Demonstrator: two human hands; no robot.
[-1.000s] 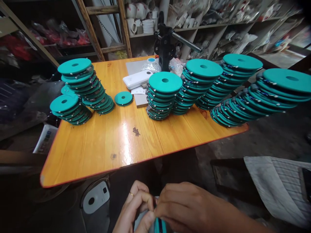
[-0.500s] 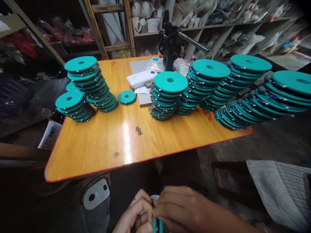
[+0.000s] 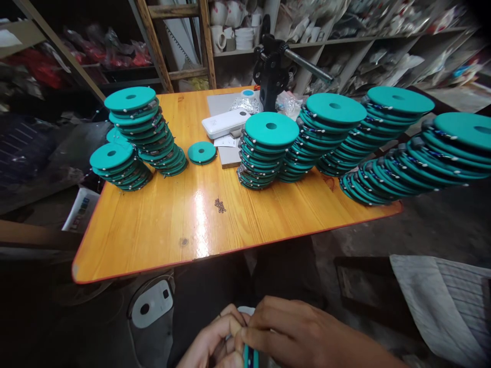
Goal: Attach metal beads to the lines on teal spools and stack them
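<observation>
Left hand [image 3: 212,341] and right hand [image 3: 293,327] pinched together on the rim of a teal disc [image 3: 246,356], held edge-on below the table; grip unchanged from the previous view, same disc in hand, contact point hidden by fingers [image 3: 235,324]; stacked teal discs [image 3: 132,134] standing apart on the orange wooden table [image 3: 153,245]

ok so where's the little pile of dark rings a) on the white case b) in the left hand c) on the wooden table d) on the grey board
c, the rings lie directly on the wooden table, out in front of the teal disc stacks
</observation>
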